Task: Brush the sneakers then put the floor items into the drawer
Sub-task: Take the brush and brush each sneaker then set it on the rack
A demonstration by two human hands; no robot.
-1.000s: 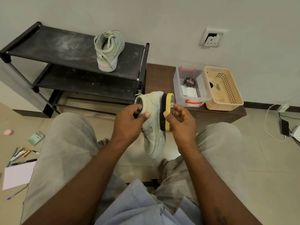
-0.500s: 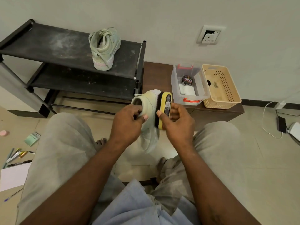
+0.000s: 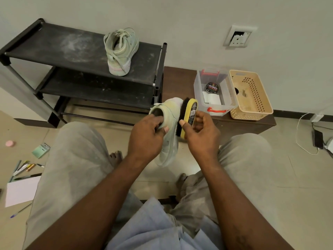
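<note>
My left hand [image 3: 146,135] grips a pale green sneaker [image 3: 169,138] by its opening, toe pointing down between my knees. My right hand [image 3: 201,136] holds a yellow-backed shoe brush [image 3: 189,117], its black bristles pressed against the sneaker's right side near the heel. The second pale green sneaker [image 3: 120,51] stands on the top shelf of the black shoe rack [image 3: 54,44]. On the floor at left lie a white paper sheet [image 3: 20,192], several pens and markers [image 3: 23,167], a green notepad [image 3: 41,150], a pink eraser [image 3: 10,143] and a blue pen [image 3: 19,212].
A low brown cabinet [image 3: 178,82] stands right of the rack. It carries a clear plastic box [image 3: 198,91] holding a polish tin [image 3: 212,86], and a beige basket [image 3: 259,110]. A wall socket [image 3: 238,36] is above. Cables and a charger [image 3: 318,139] lie on the floor at far right.
The brush has slid along the sneaker's side, first toward the heel and slightly up. The sneaker stays held in my left hand. My view shifted a little.
</note>
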